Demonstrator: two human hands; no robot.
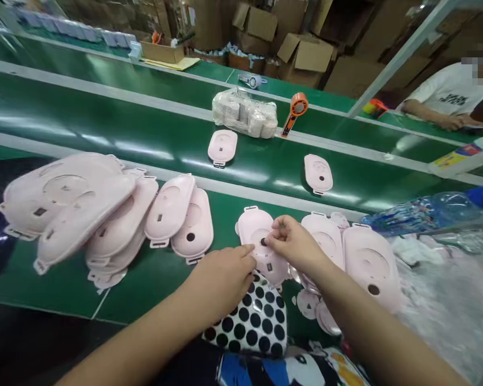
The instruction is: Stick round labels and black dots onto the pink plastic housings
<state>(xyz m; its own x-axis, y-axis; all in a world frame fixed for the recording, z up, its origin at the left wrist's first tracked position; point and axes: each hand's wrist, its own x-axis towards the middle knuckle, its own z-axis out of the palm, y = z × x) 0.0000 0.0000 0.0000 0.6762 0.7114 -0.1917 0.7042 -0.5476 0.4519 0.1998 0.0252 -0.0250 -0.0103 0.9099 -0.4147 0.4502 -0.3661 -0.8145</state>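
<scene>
Pink cover lies on the near bench, where an unsteady pinch could skew the black dot. Left to right: 1 pile, too overlapped to count; 2 lapped covers; 1 far cover; left hand, grip unclear, index on the pink cover; 1 dotted sheet; right hand pinching 1 dot; 1 far-right cover; at least 2 near-right covers.

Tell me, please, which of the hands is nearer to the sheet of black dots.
Left. The left hand is at the upper left edge of the sheet; the right hand is farther away, at a dark dot on a pink plate.
</scene>
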